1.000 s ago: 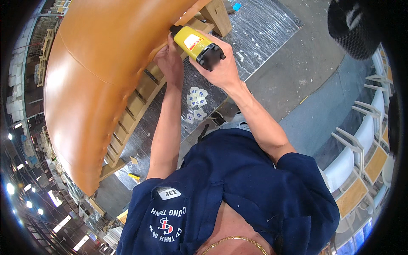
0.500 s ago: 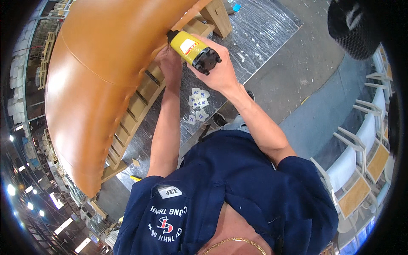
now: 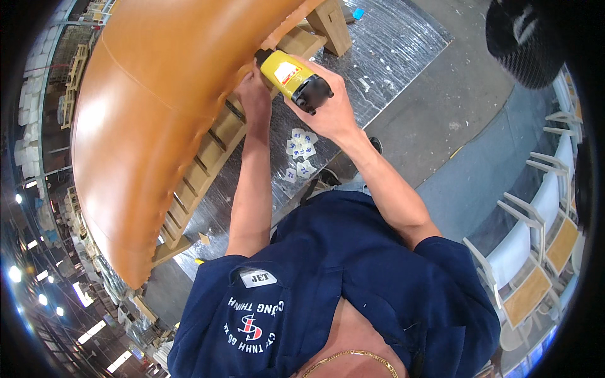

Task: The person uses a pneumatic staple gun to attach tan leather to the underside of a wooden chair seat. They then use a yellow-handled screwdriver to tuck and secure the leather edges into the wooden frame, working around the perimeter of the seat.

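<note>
My right hand (image 3: 332,106) is wrapped round a yellow and black pneumatic staple gun (image 3: 282,70). The gun's black nose meets the lower edge of a large tan leather cover (image 3: 142,94), stretched over a bulging, padded piece of furniture. Just left of the nose, my left hand (image 3: 254,96) is closed on the gathered leather edge, its fingertips partly hidden by the folds. Beneath the leather runs a slatted wooden frame (image 3: 211,148) with a thick wooden leg (image 3: 332,28) at the far end.
Several small white paper tags (image 3: 301,150) lie on the plastic-wrapped surface (image 3: 391,57) below the frame. White chair frames (image 3: 532,252) with tan seats line the right side. A dark mesh object (image 3: 523,47) hangs at upper right. Stacked goods fill the left background.
The whole view has shifted slightly. Both hands keep their hold, and the staple gun's nose stays by the leather edge, perhaps slightly farther along it.
</note>
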`<action>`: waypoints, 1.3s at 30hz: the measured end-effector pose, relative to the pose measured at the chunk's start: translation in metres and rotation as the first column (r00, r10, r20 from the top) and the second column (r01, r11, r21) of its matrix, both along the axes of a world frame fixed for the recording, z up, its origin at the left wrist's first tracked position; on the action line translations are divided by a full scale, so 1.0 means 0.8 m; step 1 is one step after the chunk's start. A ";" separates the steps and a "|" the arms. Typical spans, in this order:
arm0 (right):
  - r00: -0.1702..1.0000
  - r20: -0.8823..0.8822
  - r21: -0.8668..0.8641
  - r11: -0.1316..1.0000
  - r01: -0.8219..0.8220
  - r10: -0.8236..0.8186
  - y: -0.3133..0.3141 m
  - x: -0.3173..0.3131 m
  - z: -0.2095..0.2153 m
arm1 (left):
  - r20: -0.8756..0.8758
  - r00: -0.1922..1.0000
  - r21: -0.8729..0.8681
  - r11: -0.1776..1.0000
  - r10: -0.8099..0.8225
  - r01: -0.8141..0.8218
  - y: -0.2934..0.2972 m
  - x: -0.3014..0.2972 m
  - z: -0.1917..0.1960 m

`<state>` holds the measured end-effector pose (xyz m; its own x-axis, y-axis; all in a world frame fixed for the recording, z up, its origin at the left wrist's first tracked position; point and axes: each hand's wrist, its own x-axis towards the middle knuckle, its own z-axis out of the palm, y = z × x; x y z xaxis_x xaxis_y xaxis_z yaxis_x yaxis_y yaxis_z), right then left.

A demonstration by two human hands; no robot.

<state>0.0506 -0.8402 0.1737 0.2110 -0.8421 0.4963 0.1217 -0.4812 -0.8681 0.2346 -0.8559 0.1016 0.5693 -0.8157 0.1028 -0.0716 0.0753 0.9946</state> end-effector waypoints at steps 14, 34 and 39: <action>0.999 -0.036 -0.019 1.000 -0.013 0.012 0.009 0.007 -0.005 | -0.104 0.978 -0.173 0.972 -0.182 0.162 0.003 -0.011 0.016; 1.000 -0.019 0.000 1.000 -0.004 0.004 0.004 0.011 -0.014 | -0.184 0.973 -0.075 0.989 -0.139 0.127 0.006 0.011 -0.033; 0.996 -0.085 0.040 0.999 0.001 0.003 0.007 0.011 -0.011 | -0.187 0.971 -0.028 0.989 -0.151 0.148 0.008 0.009 -0.028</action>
<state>0.0597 -0.8342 0.1646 0.2517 -0.8606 0.4428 0.0475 -0.4460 -0.8938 0.2420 -0.8496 0.0795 0.4514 -0.8921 0.0174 0.1300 0.0851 0.9879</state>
